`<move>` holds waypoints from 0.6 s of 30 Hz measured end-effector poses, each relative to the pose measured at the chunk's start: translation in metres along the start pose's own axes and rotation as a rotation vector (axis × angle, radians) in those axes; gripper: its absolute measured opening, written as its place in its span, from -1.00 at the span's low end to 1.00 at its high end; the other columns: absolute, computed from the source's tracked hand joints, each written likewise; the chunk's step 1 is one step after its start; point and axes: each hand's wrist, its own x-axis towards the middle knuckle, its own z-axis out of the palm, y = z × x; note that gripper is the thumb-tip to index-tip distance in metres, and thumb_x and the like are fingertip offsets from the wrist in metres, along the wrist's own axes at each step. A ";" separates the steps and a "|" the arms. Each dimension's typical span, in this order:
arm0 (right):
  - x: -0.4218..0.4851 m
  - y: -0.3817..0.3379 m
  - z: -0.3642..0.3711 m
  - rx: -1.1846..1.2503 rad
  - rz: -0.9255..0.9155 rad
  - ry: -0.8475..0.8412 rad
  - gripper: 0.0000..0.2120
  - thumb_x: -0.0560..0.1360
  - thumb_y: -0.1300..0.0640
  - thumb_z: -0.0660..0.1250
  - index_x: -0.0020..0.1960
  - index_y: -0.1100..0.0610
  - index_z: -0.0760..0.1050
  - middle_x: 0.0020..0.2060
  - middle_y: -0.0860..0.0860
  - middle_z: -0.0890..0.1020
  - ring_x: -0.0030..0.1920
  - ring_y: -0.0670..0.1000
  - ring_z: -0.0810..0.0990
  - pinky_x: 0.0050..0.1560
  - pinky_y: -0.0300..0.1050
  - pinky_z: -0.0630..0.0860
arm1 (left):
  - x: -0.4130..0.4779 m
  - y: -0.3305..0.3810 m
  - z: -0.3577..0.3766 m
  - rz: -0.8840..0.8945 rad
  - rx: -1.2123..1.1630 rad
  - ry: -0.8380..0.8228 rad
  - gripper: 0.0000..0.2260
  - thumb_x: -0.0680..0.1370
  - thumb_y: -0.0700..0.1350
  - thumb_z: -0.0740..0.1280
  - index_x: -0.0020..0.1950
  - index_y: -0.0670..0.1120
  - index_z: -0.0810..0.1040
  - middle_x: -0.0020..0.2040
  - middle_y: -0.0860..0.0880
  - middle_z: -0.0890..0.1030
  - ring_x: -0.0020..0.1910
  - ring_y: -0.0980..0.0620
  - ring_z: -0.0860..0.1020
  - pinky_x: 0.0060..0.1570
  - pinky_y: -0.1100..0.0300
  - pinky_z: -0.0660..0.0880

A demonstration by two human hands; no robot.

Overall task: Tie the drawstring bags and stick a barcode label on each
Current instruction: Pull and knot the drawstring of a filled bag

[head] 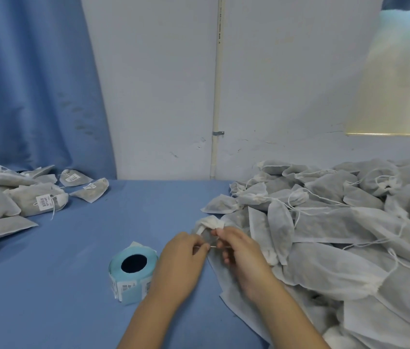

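A white drawstring bag [210,222] lies on the blue table in front of me, its gathered neck pointing away. My left hand [181,263] and my right hand [240,253] meet just below that neck. Each pinches the thin white drawstring [212,246], which is stretched short between the fingertips. The bag's body is mostly hidden under my right hand. A roll of barcode labels [132,273] on pale blue backing stands just left of my left hand, with printed labels showing on its lower edge.
A big heap of unlabelled white bags [337,222] with loose strings fills the right side of the table. Several bags with barcode labels [37,197] lie at the far left. Bare blue tabletop [133,210] lies between them. A wall and a blue curtain [30,84] stand behind.
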 end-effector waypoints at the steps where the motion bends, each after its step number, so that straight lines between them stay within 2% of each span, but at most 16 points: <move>1: -0.001 -0.001 0.000 -0.142 -0.083 0.034 -0.86 0.54 0.20 0.30 -0.19 0.14 0.55 -0.43 -0.06 0.49 -0.46 -0.16 0.36 -0.40 -0.35 0.29 | 0.001 -0.001 -0.001 0.009 0.065 0.007 -0.85 0.58 -0.01 0.25 -0.10 0.00 0.59 -0.16 0.09 0.43 -0.14 0.09 0.46 -0.14 0.23 0.37; 5: -0.005 -0.003 0.001 -0.709 -0.427 0.117 -0.72 0.54 0.19 0.23 -0.32 0.06 0.28 -0.42 -0.08 0.38 -0.34 -0.08 0.33 -0.28 -0.18 0.26 | -0.002 0.008 -0.005 0.069 0.071 0.120 -0.82 0.57 0.01 0.24 -0.08 -0.03 0.58 0.04 0.14 0.38 -0.03 0.13 0.45 -0.14 0.13 0.43; 7: -0.008 0.000 0.002 -0.958 -0.555 0.141 -0.74 0.55 0.15 0.21 -0.30 0.03 0.26 -0.36 -0.08 0.41 -0.22 -0.04 0.37 -0.22 -0.14 0.23 | -0.004 0.013 -0.004 0.139 0.098 0.174 -0.80 0.58 0.00 0.21 -0.09 -0.04 0.58 0.18 0.16 0.38 0.05 0.13 0.46 -0.18 0.11 0.45; 8: -0.009 0.001 0.001 -1.018 -0.595 0.140 -0.79 0.56 0.14 0.19 -0.25 0.03 0.33 -0.28 -0.08 0.47 -0.14 -0.02 0.41 -0.16 -0.13 0.26 | -0.004 0.013 -0.002 0.179 0.116 0.183 -0.78 0.58 0.00 0.18 -0.09 -0.04 0.57 0.26 0.19 0.37 0.07 0.14 0.47 -0.19 0.12 0.45; 9: -0.009 0.002 0.001 -1.044 -0.614 0.127 -0.87 0.58 0.15 0.18 -0.13 0.04 0.43 -0.15 -0.07 0.54 -0.02 -0.01 0.44 -0.05 -0.14 0.31 | -0.004 0.013 0.000 0.214 0.106 0.176 -0.78 0.59 -0.01 0.15 -0.08 -0.04 0.56 0.33 0.25 0.35 0.07 0.18 0.47 -0.17 0.15 0.44; 10: -0.009 0.003 0.001 -1.051 -0.622 0.111 -0.85 0.59 0.16 0.16 0.05 0.05 0.50 0.02 -0.07 0.57 0.11 -0.02 0.45 0.09 -0.18 0.32 | -0.005 0.014 0.004 0.237 0.045 0.157 -0.81 0.60 -0.03 0.15 -0.08 -0.02 0.53 0.36 0.33 0.31 0.06 0.27 0.46 -0.13 0.23 0.42; 12: -0.008 0.003 0.000 -1.033 -0.640 0.075 -0.64 0.59 0.22 0.15 0.37 0.07 0.42 0.30 -0.09 0.49 0.31 -0.08 0.37 0.28 -0.34 0.21 | -0.006 0.016 0.011 0.241 -0.188 0.125 -0.86 0.62 -0.13 0.19 -0.05 0.03 0.51 0.32 0.46 0.27 0.10 0.48 0.40 -0.02 0.46 0.35; 13: -0.007 0.003 0.000 -1.028 -0.654 0.069 -0.58 0.59 0.24 0.15 0.43 0.06 0.37 0.37 -0.10 0.43 0.37 -0.10 0.33 0.31 -0.42 0.13 | -0.008 0.017 0.014 0.227 -0.312 0.126 -0.85 0.62 -0.17 0.20 0.02 0.04 0.53 0.30 0.46 0.28 0.16 0.53 0.36 0.05 0.54 0.32; 15: -0.006 0.003 -0.001 -1.020 -0.668 0.053 -0.54 0.58 0.26 0.15 0.47 0.05 0.30 0.43 -0.12 0.36 0.41 -0.13 0.28 0.31 -0.53 0.01 | -0.010 0.018 0.019 0.169 -0.480 0.140 -0.76 0.62 -0.19 0.20 0.26 -0.01 0.52 0.31 0.37 0.36 0.23 0.49 0.35 0.17 0.55 0.29; 16: -0.005 0.005 -0.001 -1.011 -0.681 0.041 -0.52 0.58 0.27 0.16 0.47 0.04 0.29 0.44 -0.13 0.34 0.42 -0.14 0.27 0.32 -0.52 0.00 | -0.011 0.017 0.021 0.138 -0.527 0.146 -0.72 0.63 -0.18 0.20 0.32 -0.01 0.48 0.32 0.30 0.41 0.24 0.46 0.37 0.20 0.53 0.29; 18: -0.004 0.009 -0.001 -0.960 -0.719 0.028 -0.52 0.57 0.31 0.17 0.46 0.05 0.31 0.39 -0.21 0.33 0.38 -0.22 0.29 0.34 -0.49 0.05 | -0.012 0.014 0.023 0.094 -0.567 0.164 -0.71 0.63 -0.18 0.18 0.34 -0.04 0.48 0.29 0.20 0.50 0.23 0.40 0.42 0.23 0.47 0.32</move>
